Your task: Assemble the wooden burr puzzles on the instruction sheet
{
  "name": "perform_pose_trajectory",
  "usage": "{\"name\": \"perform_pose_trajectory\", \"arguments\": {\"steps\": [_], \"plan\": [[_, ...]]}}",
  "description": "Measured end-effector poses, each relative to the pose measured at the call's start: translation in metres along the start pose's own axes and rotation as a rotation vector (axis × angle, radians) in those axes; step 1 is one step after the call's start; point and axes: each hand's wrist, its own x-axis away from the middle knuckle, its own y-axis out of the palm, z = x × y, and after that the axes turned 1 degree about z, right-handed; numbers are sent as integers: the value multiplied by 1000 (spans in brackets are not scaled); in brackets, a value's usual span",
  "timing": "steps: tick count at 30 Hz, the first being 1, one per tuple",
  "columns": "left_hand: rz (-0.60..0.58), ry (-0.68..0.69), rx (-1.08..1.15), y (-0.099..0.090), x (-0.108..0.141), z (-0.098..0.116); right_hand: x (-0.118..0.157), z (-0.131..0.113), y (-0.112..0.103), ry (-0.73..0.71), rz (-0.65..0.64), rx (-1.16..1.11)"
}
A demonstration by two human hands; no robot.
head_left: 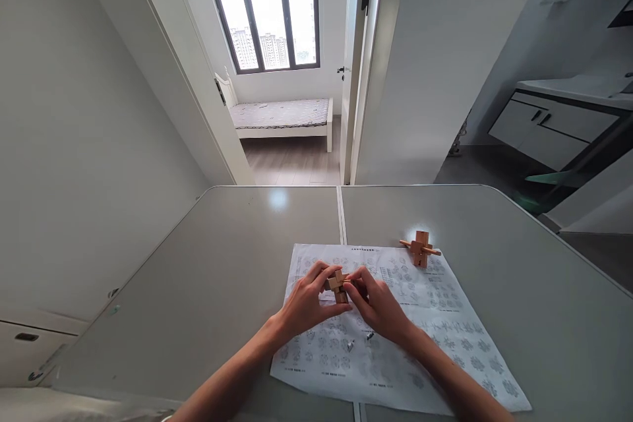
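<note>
A small wooden interlocking puzzle (338,283) of crossed blocks is between my two hands, just above a printed sheet. Thumb and fingers of my left hand (312,295) grip it from the left, the thumb low by its base. My right hand (376,303) pinches at its right side, where a thin wooden piece shows near the fingertips; whether that piece is joined to the puzzle is hard to see. Under them lies the instruction sheet (341,362) with rows of printed diagrams. Two small shiny bits (351,345) rest on the paper below my hands.
Another wooden puzzle (420,249) with a thin stick through it stands at the sheet's upper right corner. The grey table (222,264) has a seam down its middle. Beyond its far edge are a doorway, a bed (281,115) and a window. A white cabinet (554,125) stands at right.
</note>
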Motion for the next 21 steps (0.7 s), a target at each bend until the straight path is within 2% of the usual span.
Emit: {"name": "perform_pose_trajectory", "arguments": {"steps": [10,17,21], "plan": [[-24,37,-72,2,-1,4,5,-6,5,-40,-27,3],[-26,-3,-33,3,-2,7,3,-15,7,24,69,-81],[-17,-63,28,6,0,8,1,-18,4,48,65,-153]]}}
